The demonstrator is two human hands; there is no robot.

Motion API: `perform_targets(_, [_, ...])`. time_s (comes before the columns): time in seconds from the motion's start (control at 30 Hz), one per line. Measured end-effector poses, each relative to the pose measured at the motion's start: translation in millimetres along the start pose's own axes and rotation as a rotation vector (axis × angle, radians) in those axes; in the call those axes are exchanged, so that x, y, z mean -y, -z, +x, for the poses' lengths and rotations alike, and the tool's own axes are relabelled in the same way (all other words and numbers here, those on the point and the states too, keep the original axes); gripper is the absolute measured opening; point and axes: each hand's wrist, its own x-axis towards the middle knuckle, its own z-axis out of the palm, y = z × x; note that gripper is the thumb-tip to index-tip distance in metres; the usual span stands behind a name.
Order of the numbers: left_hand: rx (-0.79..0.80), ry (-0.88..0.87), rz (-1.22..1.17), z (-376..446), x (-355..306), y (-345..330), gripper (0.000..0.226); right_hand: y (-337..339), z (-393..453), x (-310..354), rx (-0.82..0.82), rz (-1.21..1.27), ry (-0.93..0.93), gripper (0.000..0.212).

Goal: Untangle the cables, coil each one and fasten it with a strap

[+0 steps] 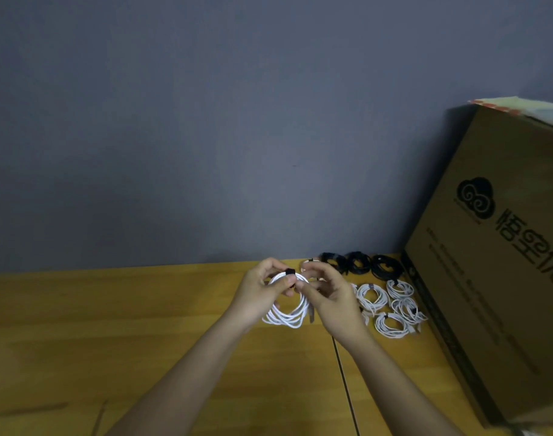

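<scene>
A coiled white cable (289, 316) hangs between both hands above the wooden table (111, 325). A black strap (290, 272) wraps the top of the coil. My left hand (262, 294) grips the coil at the strap, thumb across the cable. My right hand (328, 297) pinches the strap and coil from the right side. To the right lie several white coils with straps (391, 306). Behind them, three black coils (360, 264) sit in a row by the wall.
A large brown cardboard box (495, 278) with black print stands at the right, close to the finished coils. A grey wall (206, 121) rises behind the table. A dark seam (344, 385) splits the tabletop.
</scene>
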Motion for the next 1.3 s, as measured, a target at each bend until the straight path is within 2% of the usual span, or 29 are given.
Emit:
perform_targets(0.1, [-0.094, 0.021, -0.005, 4.3, 13.3, -14.1, 0.011, -3.3, -12.0, -18.8, -0.072, -0.070, 0.003, 0.016])
perform_targets(0.2, [-0.130, 0.086, -0.035, 7.2, 34.9, -32.5, 0.013, -1.7, -28.6, -43.4, -0.012, -0.091, -0.110, 0.033])
perform_targets(0.27, [-0.081, 0.152, -0.063, 7.8, 50.9, -48.7, 0.011, 8.3, -35.5, -59.1, -0.051, -0.112, -0.171, 0.040])
perform_targets(0.4, [0.105, 0.247, 0.025, 13.3, 80.9, -84.4, 0.009, 47.3, -44.6, -92.0, -0.136, -0.153, -0.242, 0.035])
perform_targets(0.5, [0.227, 0.282, 0.186, 22.9, 99.0, -105.0, 0.029, 86.5, -56.5, -126.4, -0.261, -0.163, -0.375, 0.037])
perform_targets(0.6, [0.192, 0.265, 0.254, 30.0, 113.8, -119.8, 0.024, 130.0, -70.3, -162.7, -0.408, -0.194, -0.468, 0.037])
perform_targets(0.7, [0.160, 0.225, 0.347, 31.1, 123.8, -130.3, 0.014, 176.1, -78.6, -194.5, -0.478, -0.245, -0.588, 0.038])
perform_targets(0.97, [0.135, 0.217, 0.501, 38.3, 133.7, -146.8, 0.012, 229.6, -68.1, -230.4, -0.468, -0.344, -0.755, 0.051])
perform_targets(1.03, [0.133, 0.233, 0.510, 37.7, 136.9, -149.4, 0.010, 230.9, -71.9, -231.1, -0.417, -0.466, -0.764, 0.062])
perform_targets(1.1, [0.126, 0.262, 0.521, 37.6, 139.2, -151.0, 0.008, 228.9, -79.4, -227.0, -0.378, -0.695, -0.710, 0.081])
perform_targets(1.13, [0.120, 0.274, 0.525, 38.0, 140.2, -151.4, 0.007, 227.5, -83.1, -226.7, -0.354, -0.821, -0.648, 0.080])
perform_targets(1.2, [0.124, 0.286, 0.525, 38.9, 141.2, -152.0, 0.008, 225.9, -88.4, -231.7, -0.314, -0.982, -0.500, 0.048])
perform_targets(1.23, [0.132, 0.292, 0.523, 39.6, 141.4, -152.4, 0.008, 225.1, -89.0, -234.7, -0.281, -1.003, -0.457, 0.034])
perform_targets(1.3, [0.142, 0.309, 0.531, 39.8, 141.3, -153.4, 0.009, 225.2, -87.5, -238.5, -0.186, -0.981, -0.424, 0.025])
